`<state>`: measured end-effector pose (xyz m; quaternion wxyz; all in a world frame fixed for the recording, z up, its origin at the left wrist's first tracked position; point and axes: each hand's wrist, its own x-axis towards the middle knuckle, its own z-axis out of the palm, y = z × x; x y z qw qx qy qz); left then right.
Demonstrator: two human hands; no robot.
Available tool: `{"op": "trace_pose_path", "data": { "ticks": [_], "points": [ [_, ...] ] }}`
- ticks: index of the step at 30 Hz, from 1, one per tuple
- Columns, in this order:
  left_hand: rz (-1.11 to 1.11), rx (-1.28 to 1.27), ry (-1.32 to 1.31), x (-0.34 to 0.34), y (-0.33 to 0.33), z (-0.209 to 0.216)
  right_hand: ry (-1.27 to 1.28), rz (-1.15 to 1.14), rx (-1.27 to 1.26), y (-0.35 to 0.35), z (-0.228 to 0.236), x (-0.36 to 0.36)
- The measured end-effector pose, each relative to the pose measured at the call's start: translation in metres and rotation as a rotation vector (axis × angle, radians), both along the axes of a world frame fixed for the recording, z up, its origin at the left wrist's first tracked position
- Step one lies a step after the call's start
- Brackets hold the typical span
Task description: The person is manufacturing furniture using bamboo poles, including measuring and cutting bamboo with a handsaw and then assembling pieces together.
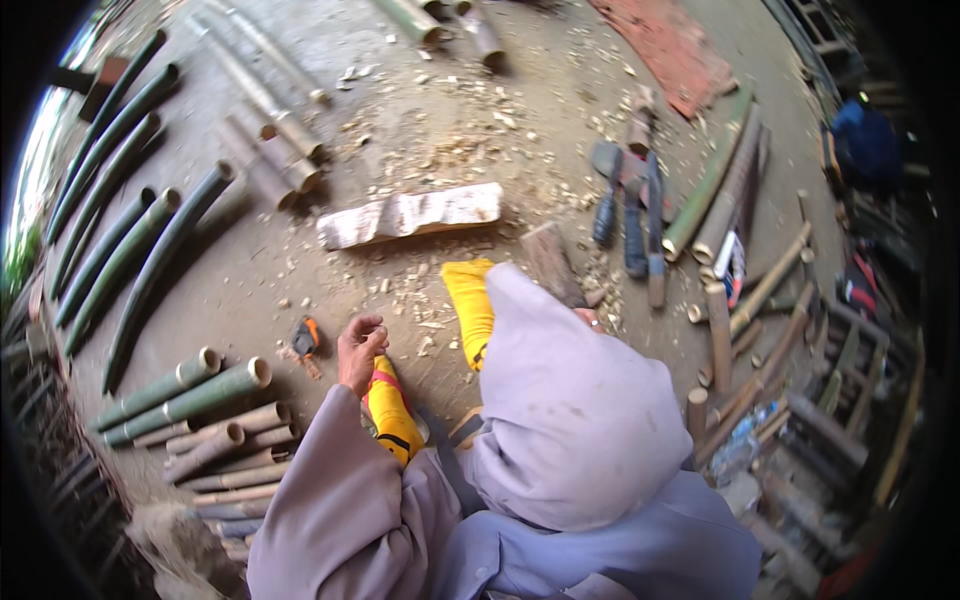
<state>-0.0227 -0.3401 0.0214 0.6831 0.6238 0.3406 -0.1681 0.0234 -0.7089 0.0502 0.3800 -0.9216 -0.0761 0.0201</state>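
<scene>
My left hand hovers over my left foot in a yellow sock, its fingers loosely bent and nothing visible in them. Of my right hand only a small part with a ring shows past my raised right knee; its fingers are hidden. Left of my left hand lies an orange and black tape measure on the ground. Ahead of my feet rests a rough pale wood block with a notched, wavy top. A darker wood piece lies near my right hand.
Dark-handled tools lie ahead right, beside bamboo poles. Curved green bamboo lengths and cut bamboo tubes line the left. Wood chips litter the ground. A red cloth lies far right; a bottle is at right.
</scene>
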Motion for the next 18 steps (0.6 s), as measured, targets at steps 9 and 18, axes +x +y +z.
{"op": "trace_pose_path", "data": {
  "ticks": [9,18],
  "points": [
    [0.284,-0.018,0.028,-0.087,0.010,0.007,-0.195,0.350,-0.064,0.107,-0.007,0.116],
    [0.460,0.098,0.004,-0.054,0.065,-0.041,-0.130,0.641,-0.576,0.163,-0.045,0.202]
  ]
}}
